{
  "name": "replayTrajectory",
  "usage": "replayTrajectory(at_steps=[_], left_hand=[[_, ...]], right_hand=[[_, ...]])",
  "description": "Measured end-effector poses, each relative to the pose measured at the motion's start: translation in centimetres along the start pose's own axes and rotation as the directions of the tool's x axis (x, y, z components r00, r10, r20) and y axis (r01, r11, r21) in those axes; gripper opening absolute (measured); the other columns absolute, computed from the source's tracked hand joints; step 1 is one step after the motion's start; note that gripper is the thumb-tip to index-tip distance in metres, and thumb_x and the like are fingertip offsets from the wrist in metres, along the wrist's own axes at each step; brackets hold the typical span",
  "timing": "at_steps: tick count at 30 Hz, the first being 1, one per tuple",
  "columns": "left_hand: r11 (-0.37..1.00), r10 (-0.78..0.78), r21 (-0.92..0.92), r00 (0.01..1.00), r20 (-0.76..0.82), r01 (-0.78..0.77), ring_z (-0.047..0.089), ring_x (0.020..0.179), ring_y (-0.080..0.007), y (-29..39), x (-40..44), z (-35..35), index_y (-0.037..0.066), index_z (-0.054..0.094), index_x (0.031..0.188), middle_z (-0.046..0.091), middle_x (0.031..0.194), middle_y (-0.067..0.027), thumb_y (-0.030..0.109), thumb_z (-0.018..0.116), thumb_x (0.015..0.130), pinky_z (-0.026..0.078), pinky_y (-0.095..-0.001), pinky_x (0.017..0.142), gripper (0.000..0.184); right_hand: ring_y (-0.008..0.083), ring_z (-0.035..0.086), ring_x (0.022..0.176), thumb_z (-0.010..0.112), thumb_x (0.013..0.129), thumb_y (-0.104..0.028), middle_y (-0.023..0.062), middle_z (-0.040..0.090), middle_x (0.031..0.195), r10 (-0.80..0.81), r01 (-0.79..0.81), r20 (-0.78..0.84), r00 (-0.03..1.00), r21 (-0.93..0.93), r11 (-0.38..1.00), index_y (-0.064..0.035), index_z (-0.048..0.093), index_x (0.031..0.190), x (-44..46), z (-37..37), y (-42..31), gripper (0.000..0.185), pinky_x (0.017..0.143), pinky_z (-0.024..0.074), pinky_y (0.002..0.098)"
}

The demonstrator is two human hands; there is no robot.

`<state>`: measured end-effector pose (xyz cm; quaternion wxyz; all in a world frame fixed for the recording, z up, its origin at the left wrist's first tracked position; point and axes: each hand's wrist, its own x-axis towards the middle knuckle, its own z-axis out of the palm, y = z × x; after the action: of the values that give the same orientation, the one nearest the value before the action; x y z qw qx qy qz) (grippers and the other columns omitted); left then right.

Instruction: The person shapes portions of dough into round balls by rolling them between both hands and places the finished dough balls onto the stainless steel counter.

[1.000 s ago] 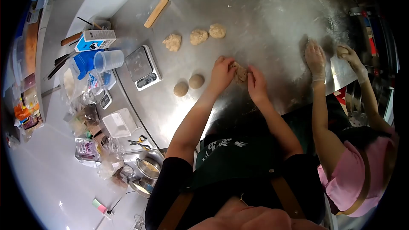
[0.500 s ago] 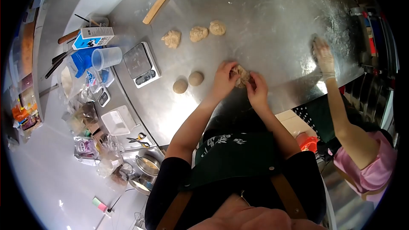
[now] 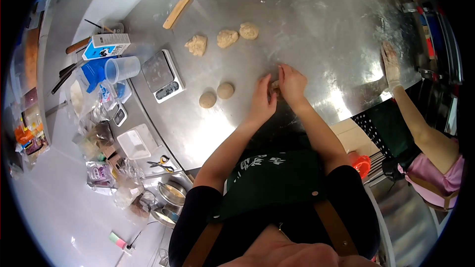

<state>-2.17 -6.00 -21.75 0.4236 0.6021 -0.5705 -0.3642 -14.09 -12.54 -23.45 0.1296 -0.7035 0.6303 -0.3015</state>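
Observation:
Between my two hands, near the table's front edge, is a piece of dough [image 3: 275, 85], mostly hidden by the fingers. My left hand [image 3: 263, 100] curls round its left side. From the right, my right hand [image 3: 292, 83] closes on it with bent fingers. Left of my hands, two smooth dough balls [image 3: 225, 90] rest side by side on the metal table [image 3: 307, 29]. Farther back lie three rough dough lumps, one [image 3: 196, 45] at the left and two [image 3: 227, 38] [image 3: 249, 30] close together.
A kitchen scale [image 3: 163, 76] and a wooden stick [image 3: 176, 11] lie on the left of the table. Beyond its left edge are a plastic cup [image 3: 122, 68], a carton [image 3: 106, 46], a white tray [image 3: 137, 142] and scissors [image 3: 162, 163]. A co-worker's gloved hand [image 3: 391, 64] touches the right side.
My right hand has moved up and inward over the dough, covering more of it. The co-worker has shifted right, and only one of their hands still shows.

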Motion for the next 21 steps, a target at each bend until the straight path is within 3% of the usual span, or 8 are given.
replayTrajectory(at_steps=[3, 6, 9, 10, 14, 17, 18, 21], left_hand=[[0.973, -0.104, 0.218, 0.989, 0.103, 0.080, 0.056, 0.105, -0.0382, -0.7, -2.7, -1.3, 0.005, 0.051, 0.131, 0.052, 0.120, -0.0211, 0.005, 0.070, 0.078, 0.051, -0.0431, 0.088, 0.057], [0.929, 0.006, 0.369, 0.999, 0.049, -0.024, 0.057, 0.107, -0.0390, 0.0, -3.2, -0.7, 0.005, 0.053, 0.127, 0.054, 0.119, -0.0197, 0.003, 0.069, 0.078, 0.050, -0.0440, 0.088, 0.051], [0.948, -0.033, 0.316, 0.999, 0.012, 0.028, 0.058, 0.105, -0.0395, -0.1, -2.8, 0.2, 0.006, 0.054, 0.122, 0.057, 0.116, -0.0172, 0.001, 0.067, 0.079, 0.050, -0.0441, 0.088, 0.045], [0.953, 0.027, 0.302, 0.999, -0.035, -0.015, 0.060, 0.100, -0.0395, 0.2, -2.6, 0.6, 0.007, 0.055, 0.119, 0.059, 0.113, -0.0154, -0.001, 0.065, 0.080, 0.052, -0.0424, 0.083, 0.041], [0.975, 0.024, 0.220, 1.000, -0.008, -0.022, 0.058, 0.100, -0.0385, 0.8, -2.5, 1.1, 0.004, 0.056, 0.118, 0.058, 0.111, -0.0153, -0.007, 0.062, 0.077, 0.051, -0.0434, 0.084, 0.044], [0.995, 0.004, 0.102, 1.000, -0.012, -0.002, 0.060, 0.094, -0.0372, 0.2, -2.6, 0.8, 0.003, 0.057, 0.118, 0.058, 0.110, -0.0152, -0.007, 0.063, 0.078, 0.052, -0.0422, 0.080, 0.042], [0.999, -0.016, 0.049, 1.000, -0.009, 0.016, 0.061, 0.092, -0.0366, -0.3, -2.5, 0.8, 0.003, 0.057, 0.118, 0.058, 0.109, -0.0156, -0.007, 0.063, 0.078, 0.052, -0.0415, 0.079, 0.041], [0.998, -0.064, -0.027, 0.998, 0.012, 0.065, 0.064, 0.090, -0.0303, -0.9, -2.1, 1.0, 0.001, 0.057, 0.118, 0.057, 0.108, -0.0149, -0.008, 0.065, 0.080, 0.054, -0.0357, 0.075, 0.039]], right_hand=[[0.0282, 0.064, 0.055, 0.063, 0.091, -0.023, 0.0077, 0.065, 0.066, -0.094, 0.097, 0.024, 0.995, -0.146, 0.985, -0.0126, 0.064, 0.093, -1.3, 1.1, 1.4, 0.010, 0.048, 0.0493, 0.0392], [0.0261, 0.063, 0.053, 0.064, 0.090, -0.024, 0.0064, 0.064, 0.063, -0.126, 0.151, 0.108, 0.986, -0.262, 0.953, -0.0145, 0.064, 0.093, 0.8, 0.3, 0.7, 0.010, 0.046, 0.0478, 0.0377], [0.0262, 0.061, 0.050, 0.064, 0.090, -0.024, 0.0061, 0.062, 0.059, -0.142, 0.178, 0.154, 0.978, -0.258, 0.950, -0.0146, 0.064, 0.093, 1.1, -0.8, 0.3, 0.010, 0.044, 0.0467, 0.0374], [0.0264, 0.061, 0.049, 0.064, 0.090, -0.024, 0.0062, 0.061, 0.058, -0.136, 0.174, 0.166, 0.977, -0.243, 0.954, -0.0143, 0.064, 0.093, 1.5, -1.5, -0.7, 0.011, 0.043, 0.0463, 0.0374], [0.0275, 0.062, 0.049, 0.062, 0.092, -0.023, 0.0051, 0.062, 0.058, -0.145, 0.177, 0.141, 0.979, -0.246, 0.953, -0.0126, 0.062, 0.088, 0.9, 1.0, 1.3, 0.011, 0.044, 0.0484, 0.0391], [0.0283, 0.061, 0.049, 0.062, 0.092, -0.022, 0.0060, 0.062, 0.058, -0.097, 0.097, 0.001, 0.995, -0.088, 0.991, -0.0137, 0.062, 0.087, 0.8, 1.4, 1.8, 0.010, 0.044, 0.0478, 0.0392], [0.0293, 0.060, 0.048, 0.062, 0.093, -0.022, 0.0059, 0.061, 0.056, -0.134, 0.130, -0.030, 0.991, -0.116, 0.985, -0.0143, 0.062, 0.086, 1.0, 1.5, 1.9, 0.010, 0.043, 0.0461, 0.0401], [0.0309, 0.062, 0.053, 0.062, 0.093, -0.023, 0.0083, 0.063, 0.061, -0.076, 0.081, 0.078, 0.994, -0.058, 0.995, -0.0113, 0.064, 0.090, 0.9, 1.2, 2.4, 0.012, 0.048, 0.0472, 0.0416]])
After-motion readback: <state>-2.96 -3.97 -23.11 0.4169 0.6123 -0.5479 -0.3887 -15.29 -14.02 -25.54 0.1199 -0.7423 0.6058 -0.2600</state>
